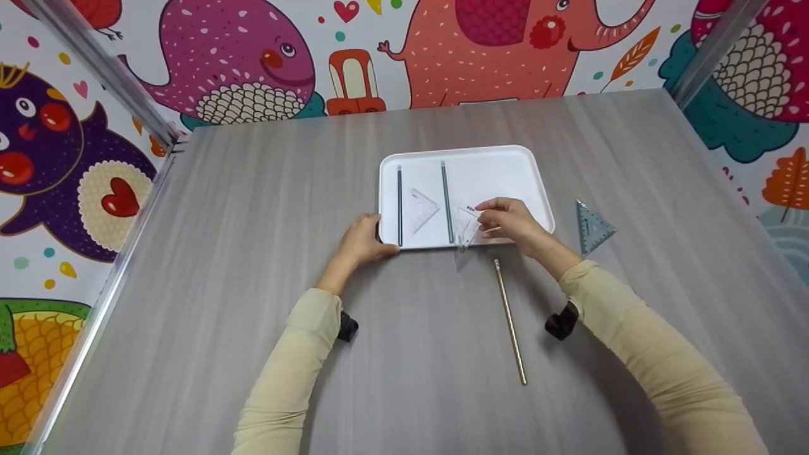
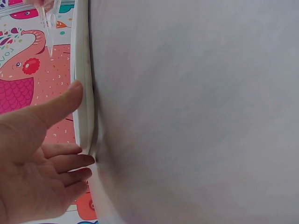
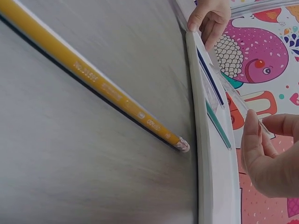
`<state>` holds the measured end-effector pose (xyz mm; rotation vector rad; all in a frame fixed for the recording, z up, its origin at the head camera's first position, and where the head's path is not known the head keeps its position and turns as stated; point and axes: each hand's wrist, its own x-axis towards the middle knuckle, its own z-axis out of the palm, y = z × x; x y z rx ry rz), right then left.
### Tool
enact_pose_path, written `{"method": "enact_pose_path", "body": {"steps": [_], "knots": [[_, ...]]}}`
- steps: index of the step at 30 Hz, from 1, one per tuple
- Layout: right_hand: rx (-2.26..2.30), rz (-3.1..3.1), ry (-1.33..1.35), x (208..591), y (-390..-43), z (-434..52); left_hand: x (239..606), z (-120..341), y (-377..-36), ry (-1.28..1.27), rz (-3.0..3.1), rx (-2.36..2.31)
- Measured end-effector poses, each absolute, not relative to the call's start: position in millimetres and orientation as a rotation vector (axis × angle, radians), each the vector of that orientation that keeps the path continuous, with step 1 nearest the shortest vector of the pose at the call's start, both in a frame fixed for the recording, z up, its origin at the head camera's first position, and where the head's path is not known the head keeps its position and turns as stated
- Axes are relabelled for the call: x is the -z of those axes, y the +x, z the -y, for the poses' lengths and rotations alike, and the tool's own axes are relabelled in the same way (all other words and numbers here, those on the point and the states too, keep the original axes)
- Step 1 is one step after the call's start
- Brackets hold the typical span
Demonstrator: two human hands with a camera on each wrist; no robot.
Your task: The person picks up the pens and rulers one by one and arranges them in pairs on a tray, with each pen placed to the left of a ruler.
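A white tray (image 1: 505, 167) lies mid-table with two dark pencils (image 1: 399, 205) (image 1: 446, 199) and a clear set square (image 1: 422, 208) between them. My right hand (image 1: 488, 218) pinches a second clear set square (image 1: 466, 229), which is tilted over the tray's near rim; in the right wrist view the thumb and fingers (image 3: 254, 140) hold its edge (image 3: 233, 100). My left hand (image 1: 378, 239) rests against the tray's near left corner, with straight fingers (image 2: 70, 161) touching the rim (image 2: 83, 116) and the thumb spread above it.
A yellow pencil (image 1: 509, 319) lies on the grey table just in front of the tray, its eraser end (image 3: 181, 144) close to the rim. A grey-blue set square (image 1: 592, 226) lies right of the tray. Cartoon-printed walls and metal rails border the table.
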<state>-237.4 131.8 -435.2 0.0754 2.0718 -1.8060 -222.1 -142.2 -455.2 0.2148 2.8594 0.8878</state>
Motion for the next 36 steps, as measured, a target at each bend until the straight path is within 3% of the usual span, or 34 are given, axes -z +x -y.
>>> {"method": "enact_pose_path", "body": {"steps": [36], "knots": [[1.900,-2.034,0.159,445,-252,-121,455,141,-222,0.189,-2.850,-0.892]]}}
